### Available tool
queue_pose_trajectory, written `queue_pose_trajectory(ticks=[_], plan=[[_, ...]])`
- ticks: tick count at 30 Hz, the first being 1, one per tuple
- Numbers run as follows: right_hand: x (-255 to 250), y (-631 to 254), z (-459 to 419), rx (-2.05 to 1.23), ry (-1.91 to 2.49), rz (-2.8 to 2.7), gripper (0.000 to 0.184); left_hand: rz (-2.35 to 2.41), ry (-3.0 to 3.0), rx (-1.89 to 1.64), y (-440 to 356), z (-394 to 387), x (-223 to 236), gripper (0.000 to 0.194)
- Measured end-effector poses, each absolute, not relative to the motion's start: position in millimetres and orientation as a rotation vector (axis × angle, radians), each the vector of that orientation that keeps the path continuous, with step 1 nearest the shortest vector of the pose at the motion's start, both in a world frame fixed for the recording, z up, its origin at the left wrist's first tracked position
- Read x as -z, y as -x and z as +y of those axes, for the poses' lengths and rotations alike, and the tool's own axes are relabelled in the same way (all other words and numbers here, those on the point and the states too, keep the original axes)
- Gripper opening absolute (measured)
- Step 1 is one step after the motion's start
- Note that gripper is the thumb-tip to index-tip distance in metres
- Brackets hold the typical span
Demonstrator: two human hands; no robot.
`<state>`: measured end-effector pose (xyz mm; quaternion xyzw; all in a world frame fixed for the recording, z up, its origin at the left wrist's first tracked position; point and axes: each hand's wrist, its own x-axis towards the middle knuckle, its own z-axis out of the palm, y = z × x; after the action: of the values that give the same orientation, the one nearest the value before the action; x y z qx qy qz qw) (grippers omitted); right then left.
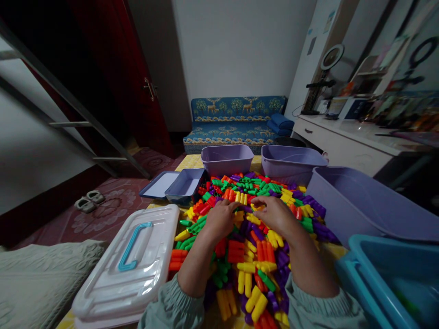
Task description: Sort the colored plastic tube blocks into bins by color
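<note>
A wide heap of bullet-shaped plastic toy blocks in red, orange, yellow, green and purple (236,251) covers the middle of the table. My left hand (222,217) reaches into it, fingers bent and close together at the tips beside yellow and orange blocks; anything between them is hidden. Close by on the right, my right hand (272,212) hovers low at the heap. Its thumb and forefinger are apart, and a yellow block (257,207) shows in the gap, seemingly lying on the heap. Several blocks are joined side by side in rows.
Purple bins (227,155) line the table's back and right, with a light-blue tub (373,274) at front right. On the left are a white lid with a blue handle (137,256) and a small dark-blue box (183,196) beside its lid. A blue sofa (236,123) stands behind.
</note>
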<state>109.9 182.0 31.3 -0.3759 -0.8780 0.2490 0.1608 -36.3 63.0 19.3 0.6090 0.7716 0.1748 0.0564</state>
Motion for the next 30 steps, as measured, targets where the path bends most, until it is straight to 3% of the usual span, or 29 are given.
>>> queue_pose_trajectory(ticks=[11,16,27,30], plan=[[-19,-95,166,-0.581,0.959,-2.733,0.054,2.281,-1.702,-0.754,44,62,-21,0.038],[-23,-94,164,-0.539,1.009,-2.746,0.048,2.297,-1.637,-0.74,44,63,-21,0.026],[-24,-89,167,-0.694,0.952,-2.496,0.033,2.276,-1.543,-1.071,48,66,-17,0.009],[-24,-90,169,-0.705,0.964,-2.477,0.03,2.326,-1.452,-1.142,50,66,-18,0.02]])
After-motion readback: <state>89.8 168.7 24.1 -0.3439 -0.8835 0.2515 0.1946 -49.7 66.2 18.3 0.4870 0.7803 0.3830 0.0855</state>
